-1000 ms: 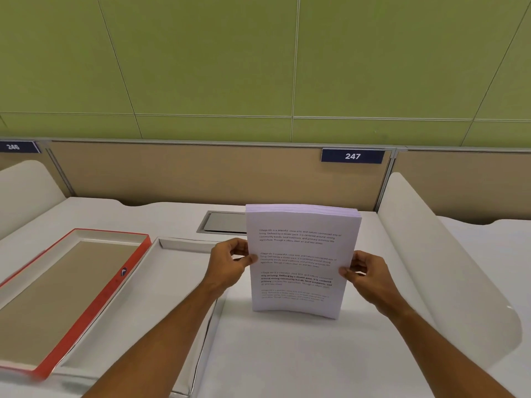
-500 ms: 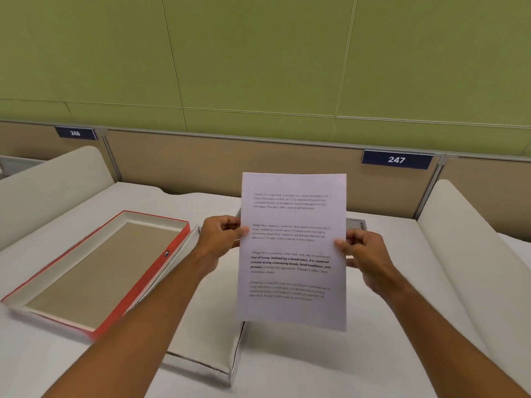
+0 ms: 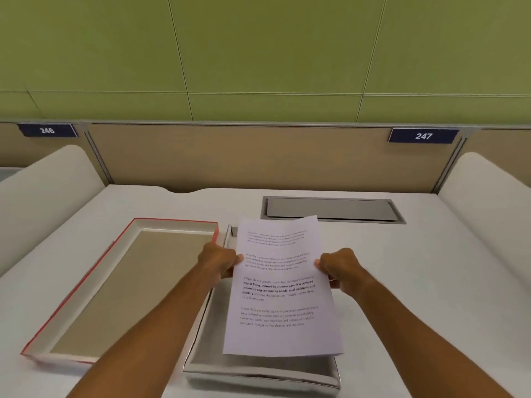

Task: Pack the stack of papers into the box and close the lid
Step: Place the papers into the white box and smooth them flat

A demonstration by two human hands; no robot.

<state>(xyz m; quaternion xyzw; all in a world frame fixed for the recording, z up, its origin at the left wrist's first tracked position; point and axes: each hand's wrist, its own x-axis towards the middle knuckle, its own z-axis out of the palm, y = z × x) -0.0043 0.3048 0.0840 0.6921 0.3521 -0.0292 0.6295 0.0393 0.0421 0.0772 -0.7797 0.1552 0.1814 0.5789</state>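
I hold a white stack of printed papers point(image 3: 280, 285) flat and slightly tilted above a shallow silver-lined box point(image 3: 258, 372). My left hand point(image 3: 219, 261) grips the stack's left edge, and my right hand point(image 3: 340, 268) grips its right edge. The papers hide most of the box's inside; its near wall and left wall show. To the left lies the red-edged lid point(image 3: 120, 285), upside down, with its tan inside facing up.
Everything rests on a white desk point(image 3: 416, 282). A grey metal cable hatch point(image 3: 330, 209) is set into the desk behind the papers. White curved side panels point(image 3: 43, 196) rise at both ends, and a tan partition point(image 3: 258, 156) closes the back.
The stack stood upright on the desk to the right; I have lifted it, moved it left and laid it down flatter, over the silver box.
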